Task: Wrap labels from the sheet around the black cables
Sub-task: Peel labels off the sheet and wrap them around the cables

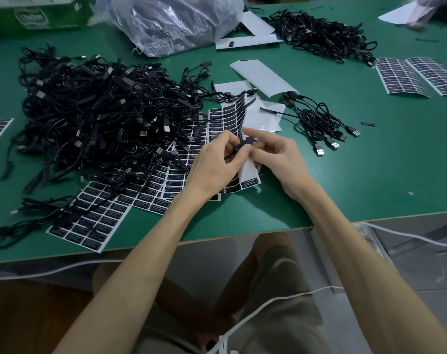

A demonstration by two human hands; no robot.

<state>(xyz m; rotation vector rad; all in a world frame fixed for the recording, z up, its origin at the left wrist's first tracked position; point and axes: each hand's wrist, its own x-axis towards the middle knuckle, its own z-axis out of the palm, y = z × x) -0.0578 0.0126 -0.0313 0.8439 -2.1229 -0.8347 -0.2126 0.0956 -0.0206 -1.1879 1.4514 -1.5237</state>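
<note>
My left hand (217, 162) and my right hand (276, 154) meet above the green table (345, 180), both pinching a small black cable part (244, 145) between their fingertips. Under them lies a curled label sheet (249, 175) with black labels and bare white backing. A big tangled heap of black cables (97, 118) covers the table to the left, partly lying over more label sheets (99, 215). A smaller bundle of cables with USB plugs (324, 126) rests to the right of my hands.
A clear plastic bag (176, 21) and a green carton (38, 14) stand at the back. Another cable heap (322, 34) lies back right, with full label sheets (416, 75) beside it. Used white backings (263, 75) are scattered mid-table. A white cord (408, 236) hangs along the near edge.
</note>
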